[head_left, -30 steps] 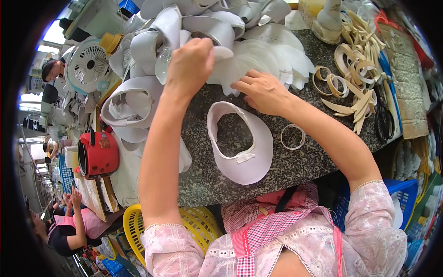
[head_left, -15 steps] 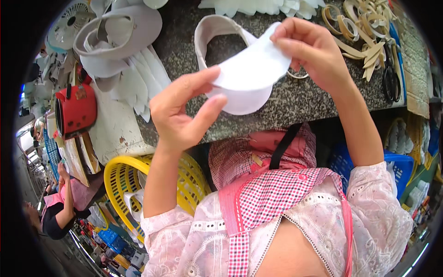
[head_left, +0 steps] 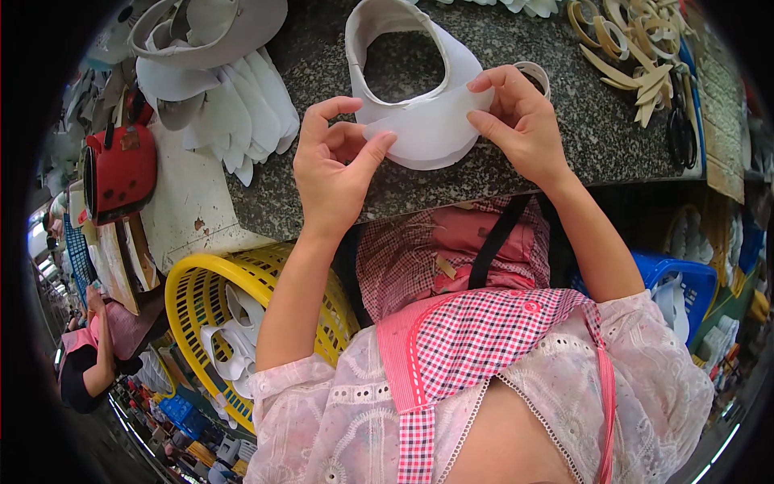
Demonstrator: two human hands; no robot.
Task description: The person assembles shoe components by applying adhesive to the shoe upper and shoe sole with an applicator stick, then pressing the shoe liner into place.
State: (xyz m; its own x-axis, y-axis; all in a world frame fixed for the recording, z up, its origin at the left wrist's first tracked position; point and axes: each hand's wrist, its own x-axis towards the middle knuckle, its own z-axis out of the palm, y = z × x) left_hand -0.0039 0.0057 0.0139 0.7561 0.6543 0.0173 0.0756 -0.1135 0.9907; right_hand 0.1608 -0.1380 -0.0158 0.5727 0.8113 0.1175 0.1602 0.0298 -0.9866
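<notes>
A white crescent-shaped brim piece (head_left: pixel 431 127) is pinched at both ends, my left hand (head_left: pixel 334 165) on its left tip and my right hand (head_left: pixel 520 121) on its right edge. It is held just over the brim of a white sun visor (head_left: pixel 379 24) lying on the grey speckled table (head_left: pixel 306 56). A small white tape roll (head_left: pixel 534 74) sits behind my right fingers.
A stack of white brim pieces (head_left: pixel 234 101) and more visors (head_left: pixel 201 28) lie at the left. Beige bands (head_left: pixel 637 48) are piled at the far right. A red pot (head_left: pixel 121 169), a yellow basket (head_left: pixel 210 315) and a blue crate (head_left: pixel 685 282) stand below the table. Another person (head_left: pixel 97 355) sits at lower left.
Both hands reached into the pile a second ago, then lifted one brim piece toward me. Now they hold it lower, over the visor's brim.
</notes>
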